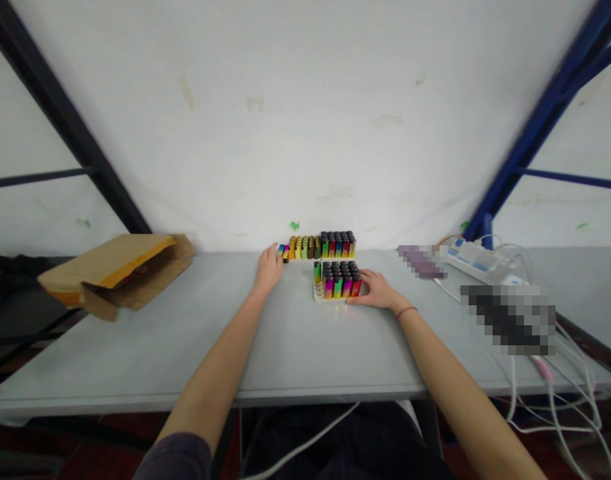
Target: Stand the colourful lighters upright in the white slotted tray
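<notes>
A white tray (317, 295) holding several rainbow-coloured lighters with black caps stands mid-table. My right hand (376, 289) rests on the table against the tray's right side, touching it. Behind the tray, along the wall, a row of lighters (321, 246) stands upright, some yellow-orange, some rainbow with black caps. My left hand (268, 268) reaches to the left end of that row, and its fingertips touch a loose lighter (282, 251) there. Whether the fingers grip that lighter I cannot tell.
An open brown cardboard box (116, 272) lies on its side at the table's left. At the right are a white power strip (472, 259), trailing white cables (560, 400) and two blurred-out items. Dark shelf struts frame both sides.
</notes>
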`<state>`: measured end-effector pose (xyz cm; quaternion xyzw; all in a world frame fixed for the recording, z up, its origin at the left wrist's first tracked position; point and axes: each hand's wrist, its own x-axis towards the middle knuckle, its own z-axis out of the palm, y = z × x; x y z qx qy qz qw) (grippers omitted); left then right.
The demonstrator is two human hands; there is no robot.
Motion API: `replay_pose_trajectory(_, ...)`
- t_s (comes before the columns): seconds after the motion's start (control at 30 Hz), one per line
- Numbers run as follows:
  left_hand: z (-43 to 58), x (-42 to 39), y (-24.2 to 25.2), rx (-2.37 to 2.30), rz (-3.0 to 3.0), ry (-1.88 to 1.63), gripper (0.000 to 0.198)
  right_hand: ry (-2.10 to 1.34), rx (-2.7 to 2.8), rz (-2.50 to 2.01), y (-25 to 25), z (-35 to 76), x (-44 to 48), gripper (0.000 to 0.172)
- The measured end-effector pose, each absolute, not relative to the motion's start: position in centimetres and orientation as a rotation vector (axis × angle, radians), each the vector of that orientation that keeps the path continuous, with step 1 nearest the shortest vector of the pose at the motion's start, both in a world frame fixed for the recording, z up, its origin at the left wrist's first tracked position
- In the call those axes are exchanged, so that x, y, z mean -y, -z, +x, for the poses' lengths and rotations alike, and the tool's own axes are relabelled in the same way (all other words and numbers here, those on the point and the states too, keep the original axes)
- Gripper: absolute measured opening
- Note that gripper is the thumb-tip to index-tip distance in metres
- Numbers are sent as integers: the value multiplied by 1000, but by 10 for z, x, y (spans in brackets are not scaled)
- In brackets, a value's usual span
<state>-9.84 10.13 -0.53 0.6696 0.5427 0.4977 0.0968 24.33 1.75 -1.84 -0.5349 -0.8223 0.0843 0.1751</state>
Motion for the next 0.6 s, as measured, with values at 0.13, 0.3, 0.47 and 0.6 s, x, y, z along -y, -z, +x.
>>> replay_pose_trajectory(0.13, -109, -123, 25, -1535, 2278, -1207, 42, -244, 2316, -1538, 18, 243, -16, 95)
replay_pose_trajectory(0.3, -112, -123, 28, -1650, 2441, -929, 46, -252, 2334, -1541, 16, 243, -16, 96)
replay_pose_trajectory(0.47, -119, -112, 18, -1912, 2497, -671, 48, -249, 2333, -1537, 18, 244, -17, 97)
replay_pose_trajectory(0.6, -116, -113, 15, -1859, 2579, -536, 51, -247, 2325, -1523, 19, 243, -16, 95)
